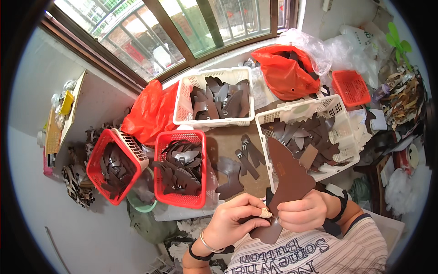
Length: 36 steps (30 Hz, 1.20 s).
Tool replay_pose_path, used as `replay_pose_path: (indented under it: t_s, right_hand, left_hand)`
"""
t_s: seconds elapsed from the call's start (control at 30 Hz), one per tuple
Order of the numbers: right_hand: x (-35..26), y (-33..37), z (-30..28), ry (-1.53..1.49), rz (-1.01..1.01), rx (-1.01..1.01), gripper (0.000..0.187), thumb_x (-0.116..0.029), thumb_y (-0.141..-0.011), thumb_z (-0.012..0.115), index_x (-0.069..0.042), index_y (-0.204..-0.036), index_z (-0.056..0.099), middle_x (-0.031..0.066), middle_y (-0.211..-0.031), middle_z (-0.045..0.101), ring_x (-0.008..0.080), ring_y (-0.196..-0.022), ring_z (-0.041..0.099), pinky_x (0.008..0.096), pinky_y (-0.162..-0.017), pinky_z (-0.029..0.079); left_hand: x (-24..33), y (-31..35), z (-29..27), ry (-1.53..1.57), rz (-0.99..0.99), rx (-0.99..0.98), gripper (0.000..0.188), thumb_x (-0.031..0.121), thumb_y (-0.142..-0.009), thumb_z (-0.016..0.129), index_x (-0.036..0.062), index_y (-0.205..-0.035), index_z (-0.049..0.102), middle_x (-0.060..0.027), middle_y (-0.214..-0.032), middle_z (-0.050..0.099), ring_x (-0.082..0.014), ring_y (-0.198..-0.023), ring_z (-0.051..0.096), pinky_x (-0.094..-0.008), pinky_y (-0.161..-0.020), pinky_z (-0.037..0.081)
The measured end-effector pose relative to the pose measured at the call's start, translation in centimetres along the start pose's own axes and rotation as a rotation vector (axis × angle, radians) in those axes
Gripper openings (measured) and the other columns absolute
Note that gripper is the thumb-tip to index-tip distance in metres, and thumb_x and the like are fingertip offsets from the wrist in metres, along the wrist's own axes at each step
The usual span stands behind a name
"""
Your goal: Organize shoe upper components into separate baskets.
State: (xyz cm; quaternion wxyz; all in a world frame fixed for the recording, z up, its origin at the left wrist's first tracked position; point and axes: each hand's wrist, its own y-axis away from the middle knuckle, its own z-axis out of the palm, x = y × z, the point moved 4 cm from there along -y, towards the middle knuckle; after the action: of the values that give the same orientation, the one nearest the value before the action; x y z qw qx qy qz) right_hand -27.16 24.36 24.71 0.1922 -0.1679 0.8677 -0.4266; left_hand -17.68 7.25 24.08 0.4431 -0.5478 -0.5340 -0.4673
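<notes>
Both hands pinch one brown leather piece [288, 176] close to the chest: the left hand [237, 219] closes its thumb and fingers on the lower edge from the left, and the right hand [303, 212] clamps the same edge from the right, fingertips almost meeting. From that pinch the piece rises up and away, broad and flat, with a scalloped, wavy outline along its upper side and a rounded tab hanging below the fingers; its surface is matte dark brown. Just beyond the hands, on a brown work surface [228, 141], lie several smaller dark cut pieces [237, 166], some strap-shaped. To the right stands a white basket [340, 112] of similar brown pieces, touching the raised end of the held one in the view. To the left sit two red baskets [180, 137], likewise filled. Farther off, another white basket [214, 75] rests below the window [182, 27], with red plastic bags [285, 71] beside it.
</notes>
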Motion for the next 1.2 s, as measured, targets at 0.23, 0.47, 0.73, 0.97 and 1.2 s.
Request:
replay_pose_path:
  t_s: [0.23,0.47,0.73,0.97,1.2]
  right_hand:
    - [-0.1,0.6,1.0,0.095,-0.081,-0.020,0.013,-0.001,-0.068,0.070,-0.007,-0.078,0.066,0.0024,-0.093,0.064,0.0175,-0.089,0.065,0.0288,-0.070,0.055]
    - [0.1,1.0,1.1,0.147,-0.024,0.003,0.012,-0.002,-0.068,0.070,-0.007,-0.077,0.066,0.0038,-0.091,0.064,0.0178,-0.086,0.066,0.0272,-0.069,0.054]
    - [2.4,3.8,3.8,-0.357,0.728,0.161,0.024,0.003,-0.070,0.077,-0.003,-0.090,0.065,0.0058,-0.087,0.064,0.0156,-0.079,0.064,0.0277,-0.065,0.054]
    - [4.8,3.4,7.3,-0.282,1.007,0.227,0.057,0.006,-0.068,0.081,-0.010,-0.119,0.058,0.0088,-0.105,0.053,0.0168,-0.095,0.059,0.0265,-0.065,0.055]
    - [8.4,3.4,11.8,-0.496,0.799,-0.127,0.044,-0.004,-0.069,0.079,-0.003,-0.107,0.056,0.0116,-0.106,0.054,0.0307,-0.098,0.058,0.0384,-0.081,0.052]
  left_hand:
    - [-0.4,1.0,0.3,-0.072,-0.037,0.092,0.018,0.000,-0.076,0.078,0.0009,-0.092,0.071,-0.0080,-0.095,0.067,-0.0207,-0.086,0.066,-0.0300,-0.073,0.054]
    - [-0.1,1.1,0.9,-0.170,0.001,0.200,0.015,-0.006,-0.075,0.077,-0.0015,-0.084,0.066,-0.0117,-0.094,0.066,-0.0252,-0.090,0.069,-0.0318,-0.075,0.056]
    - [-3.9,3.0,-0.1,0.268,-0.132,0.154,0.031,0.001,-0.080,0.076,-0.0031,-0.109,0.065,-0.0108,-0.113,0.066,-0.0200,-0.108,0.063,-0.0302,-0.089,0.051]
    - [-9.7,3.2,-0.9,0.427,-0.449,0.516,0.031,0.007,-0.095,0.064,-0.0073,-0.122,0.062,-0.0057,-0.106,0.069,-0.0086,-0.095,0.061,-0.0235,-0.084,0.050]
    - [-11.8,3.0,-2.7,0.274,-0.385,0.602,0.028,0.005,-0.095,0.063,-0.0088,-0.119,0.063,-0.0051,-0.103,0.068,-0.0085,-0.095,0.059,-0.0234,-0.083,0.050]
